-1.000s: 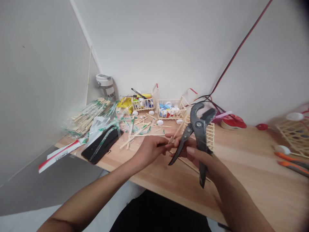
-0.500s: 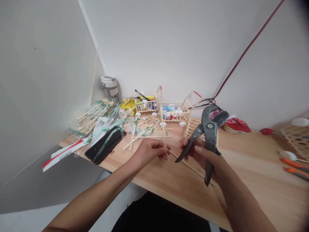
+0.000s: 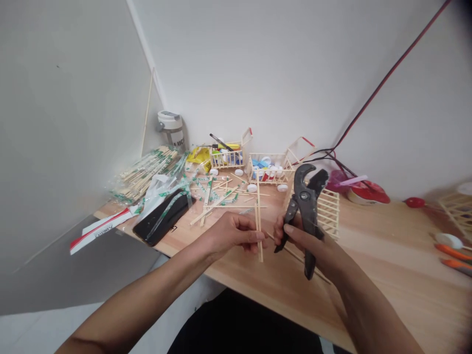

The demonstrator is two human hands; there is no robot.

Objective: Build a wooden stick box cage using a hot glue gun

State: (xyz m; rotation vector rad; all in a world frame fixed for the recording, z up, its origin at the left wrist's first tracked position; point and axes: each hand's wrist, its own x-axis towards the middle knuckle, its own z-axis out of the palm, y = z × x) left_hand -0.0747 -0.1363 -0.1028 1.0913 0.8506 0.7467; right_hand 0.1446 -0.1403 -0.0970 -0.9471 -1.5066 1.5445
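My left hand [image 3: 232, 236] pinches thin wooden sticks [image 3: 259, 221] that stand nearly upright past its fingertips. My right hand [image 3: 306, 241] grips the handles of black pliers [image 3: 307, 206], with their jaws pointing up and apart. The lower pliers tip sits close to the sticks without touching them. Another long wooden stick [image 3: 297, 256] runs beneath my right hand toward the lower right, and I cannot tell whether that hand holds it.
A wooden tabletop [image 3: 383, 255] holds loose sticks [image 3: 217, 204], wrapped stick bundles [image 3: 147, 172], and small stick-built carts [image 3: 271, 169] filled with bottle caps. A stick lattice [image 3: 330, 214] stands behind the pliers. Walls close the back and left; the table edge runs in front.
The sticks in my left hand have stayed nearly upright and shifted slightly right. The pliers have turned more upright, with their jaws now pointing straight up.
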